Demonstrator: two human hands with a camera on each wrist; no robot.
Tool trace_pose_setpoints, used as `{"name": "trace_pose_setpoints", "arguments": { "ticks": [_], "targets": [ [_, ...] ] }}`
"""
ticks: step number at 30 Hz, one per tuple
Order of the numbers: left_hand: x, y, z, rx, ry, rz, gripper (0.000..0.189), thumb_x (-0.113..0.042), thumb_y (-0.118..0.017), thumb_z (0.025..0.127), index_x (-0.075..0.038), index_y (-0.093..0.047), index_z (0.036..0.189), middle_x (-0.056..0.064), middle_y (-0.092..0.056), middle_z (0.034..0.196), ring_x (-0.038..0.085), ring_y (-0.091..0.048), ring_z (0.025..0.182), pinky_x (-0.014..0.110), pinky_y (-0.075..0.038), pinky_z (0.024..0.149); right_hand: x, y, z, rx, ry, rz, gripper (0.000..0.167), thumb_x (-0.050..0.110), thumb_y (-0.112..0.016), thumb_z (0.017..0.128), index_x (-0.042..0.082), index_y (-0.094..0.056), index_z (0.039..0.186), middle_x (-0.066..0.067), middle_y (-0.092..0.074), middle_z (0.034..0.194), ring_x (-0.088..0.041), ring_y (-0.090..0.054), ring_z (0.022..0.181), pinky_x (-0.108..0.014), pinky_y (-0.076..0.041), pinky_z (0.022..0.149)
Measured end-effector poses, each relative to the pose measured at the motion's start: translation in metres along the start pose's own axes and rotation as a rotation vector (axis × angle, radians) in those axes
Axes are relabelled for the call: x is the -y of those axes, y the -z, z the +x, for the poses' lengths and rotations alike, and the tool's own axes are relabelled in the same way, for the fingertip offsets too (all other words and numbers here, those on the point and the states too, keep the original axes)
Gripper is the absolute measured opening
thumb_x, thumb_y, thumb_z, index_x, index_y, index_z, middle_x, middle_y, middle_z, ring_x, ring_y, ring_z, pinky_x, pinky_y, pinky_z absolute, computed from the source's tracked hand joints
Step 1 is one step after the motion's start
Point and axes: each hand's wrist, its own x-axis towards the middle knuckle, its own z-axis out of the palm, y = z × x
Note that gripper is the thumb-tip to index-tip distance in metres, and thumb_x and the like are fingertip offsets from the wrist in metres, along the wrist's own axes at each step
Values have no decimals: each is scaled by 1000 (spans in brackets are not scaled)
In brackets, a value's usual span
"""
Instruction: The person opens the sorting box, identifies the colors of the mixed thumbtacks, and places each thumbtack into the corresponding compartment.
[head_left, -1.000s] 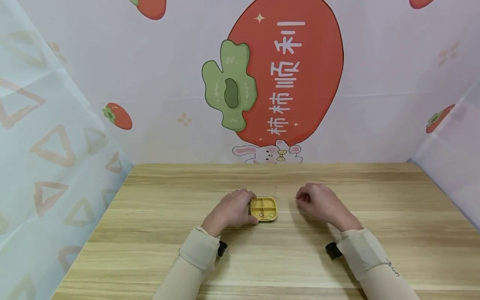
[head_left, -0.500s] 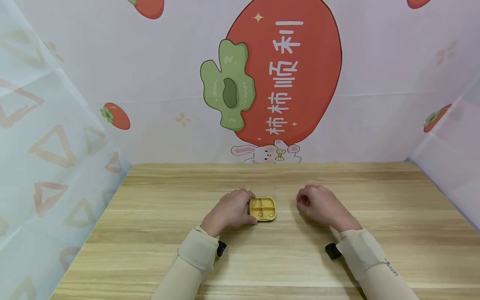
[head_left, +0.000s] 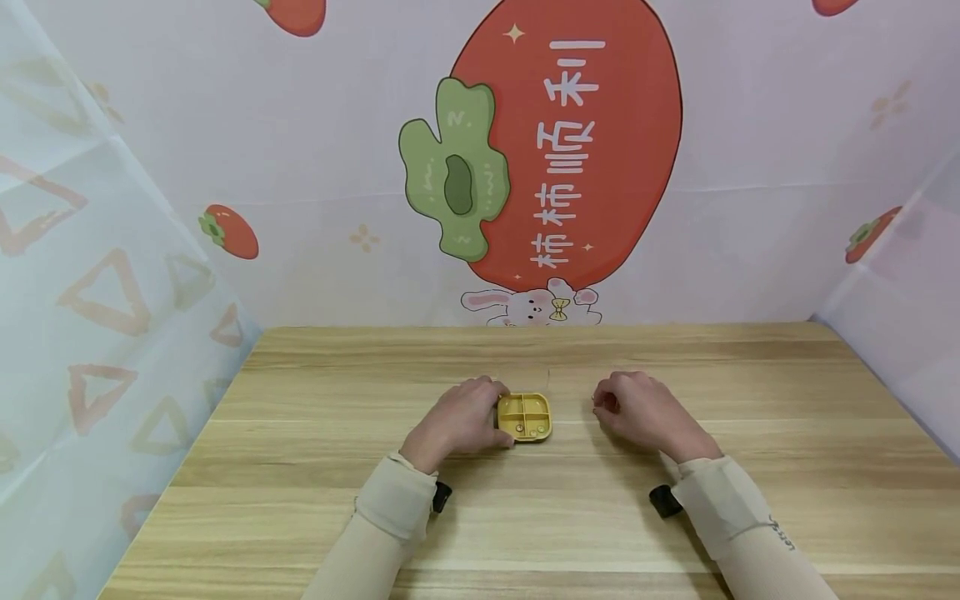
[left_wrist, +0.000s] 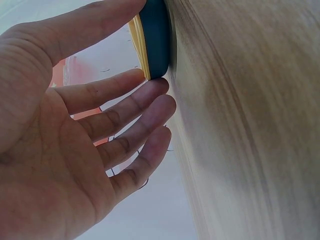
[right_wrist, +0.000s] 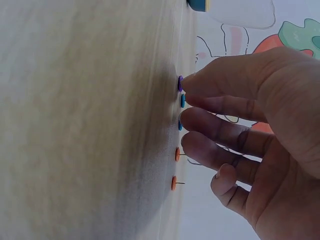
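My left hand [head_left: 456, 423] holds a small pill box [head_left: 524, 417] on the table, thumb at its near side and index finger at its far side. The box has a yellow four-part tray over a dark teal shell [left_wrist: 157, 42]; a few small pieces [head_left: 519, 428] lie in its nearer compartments. To the right, my right hand [head_left: 637, 408] is low at the tabletop, thumb and index finger pinching at a purple thumbtack [right_wrist: 180, 83]. Blue thumbtacks [right_wrist: 183, 100] show beside those fingertips. Two orange thumbtacks [right_wrist: 177, 154] sit further along, pins up.
A clear lid [right_wrist: 245, 12] stands out from the box in the right wrist view. The wooden table [head_left: 480, 533] ends at a printed cloth backdrop [head_left: 322, 275], and more cloth [head_left: 97, 375] hangs on the left.
My right thumb and index finger have drawn slightly closer together. The left hand and the box keep their place; the head view has shifted a little.
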Motion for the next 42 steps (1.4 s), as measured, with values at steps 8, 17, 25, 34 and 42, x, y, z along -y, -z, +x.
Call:
{"name": "trace_pose_setpoints", "arguments": {
  "ticks": [8,17,25,34,42],
  "targets": [
    [0,0,0,-5,-3,3,64,-32,-90,78,-2,-65,128,7,-65,108,21,-58,95,42,-49,91,0,-1,2,32,-4,-1,12,5,-73,86,16,-73,82,8,-59,77,-11,-52,70,-32,-46,66],
    [1,0,-1,-10,-10,5,65,-33,-90,77,-2,-65,128,7,-66,108,22,-59,97,42,-49,92,1,-2,2,41,-9,4,13,5,-72,87,17,-73,82,7,-59,77,-12,-51,69,-32,-45,65],
    [1,0,0,-6,-8,0,65,-33,-90,77,-2,-65,128,7,-65,109,22,-58,97,42,-49,93,2,-1,2,39,-4,3,13,6,-72,87,18,-73,81,7,-59,77,-11,-51,69,-31,-45,64],
    [0,1,1,2,-4,-9,65,-33,-90,78,-2,-65,129,8,-66,110,21,-58,95,42,-49,92,13,5,4,11,14,71,12,5,-73,86,17,-75,85,9,-62,80,-11,-55,73,-32,-49,69],
    [0,0,1,3,-1,-8,65,-33,-90,78,-2,-65,129,7,-65,110,20,-58,95,42,-49,92,34,15,12,-3,88,62,10,6,-72,87,15,-77,87,10,-60,80,-9,-56,73,-30,-49,69]
  ]
}}
